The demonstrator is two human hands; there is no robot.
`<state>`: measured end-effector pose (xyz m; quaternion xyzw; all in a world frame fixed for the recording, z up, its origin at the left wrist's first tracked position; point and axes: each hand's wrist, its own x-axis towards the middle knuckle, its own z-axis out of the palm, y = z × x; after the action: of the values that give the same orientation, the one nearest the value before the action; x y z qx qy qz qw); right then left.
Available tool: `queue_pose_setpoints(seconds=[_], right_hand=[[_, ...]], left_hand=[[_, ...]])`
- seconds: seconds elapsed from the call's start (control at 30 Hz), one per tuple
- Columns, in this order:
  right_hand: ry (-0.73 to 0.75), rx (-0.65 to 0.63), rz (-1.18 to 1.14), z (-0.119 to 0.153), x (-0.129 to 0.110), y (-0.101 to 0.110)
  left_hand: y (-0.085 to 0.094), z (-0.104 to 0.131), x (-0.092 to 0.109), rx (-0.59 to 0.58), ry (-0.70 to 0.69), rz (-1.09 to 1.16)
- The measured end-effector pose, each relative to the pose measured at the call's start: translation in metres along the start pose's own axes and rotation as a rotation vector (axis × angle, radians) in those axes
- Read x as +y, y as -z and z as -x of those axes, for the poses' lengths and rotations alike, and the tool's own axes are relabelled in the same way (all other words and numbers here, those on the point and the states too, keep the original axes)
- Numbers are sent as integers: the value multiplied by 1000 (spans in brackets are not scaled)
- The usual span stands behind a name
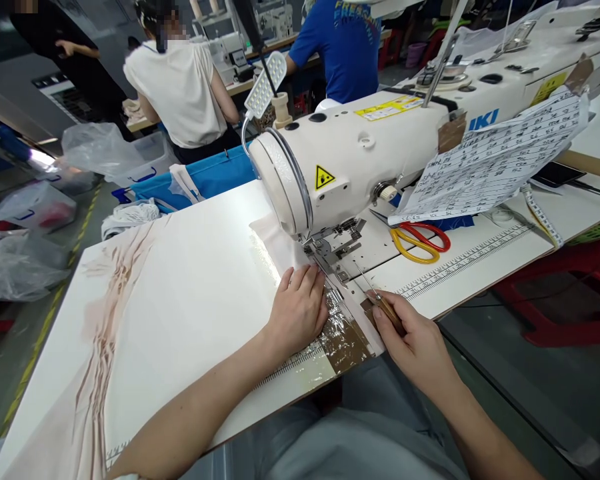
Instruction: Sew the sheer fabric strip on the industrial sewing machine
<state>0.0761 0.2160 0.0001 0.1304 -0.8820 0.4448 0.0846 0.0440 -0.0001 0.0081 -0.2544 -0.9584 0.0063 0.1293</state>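
My left hand [300, 305] lies palm down on the sewing machine bed, left of the presser foot [325, 250]. Its fingers rest flat on pale pink fabric [275, 233], which passes under the machine head. My right hand [415, 340] is wrapped round the wooden handle of an awl [389, 312], whose thin metal tip points toward the needle area. A narrow strip of the pale cloth [363, 320] runs between my hands to the table's front edge. Shiny clear tape [337, 310] covers the brown patch beneath. The needle itself is too small to make out.
Red- and yellow-handled scissors [420, 241] lie right of the machine head [340, 160]. A handwritten sheet [490, 163] hangs on the machine. Gathered pink fabric [107, 320] spreads along the table's left side. A tape measure [543, 217] lies at right. Several people work beyond.
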Motion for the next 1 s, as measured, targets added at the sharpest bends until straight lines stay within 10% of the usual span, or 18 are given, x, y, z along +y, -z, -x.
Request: queue_pose_setpoints(seconds=[0.2,0.63,1.0], right_hand=[[-7,14,-76,-1,-7,-5],[475,23,279,-33,-29,-43],[495,30,505,-37,-28,-53]], left_hand=[[0,-4,-7,-3,23,10],[-7,-13,-20,34,82,151],[-4,-12,-22,38,89,174]])
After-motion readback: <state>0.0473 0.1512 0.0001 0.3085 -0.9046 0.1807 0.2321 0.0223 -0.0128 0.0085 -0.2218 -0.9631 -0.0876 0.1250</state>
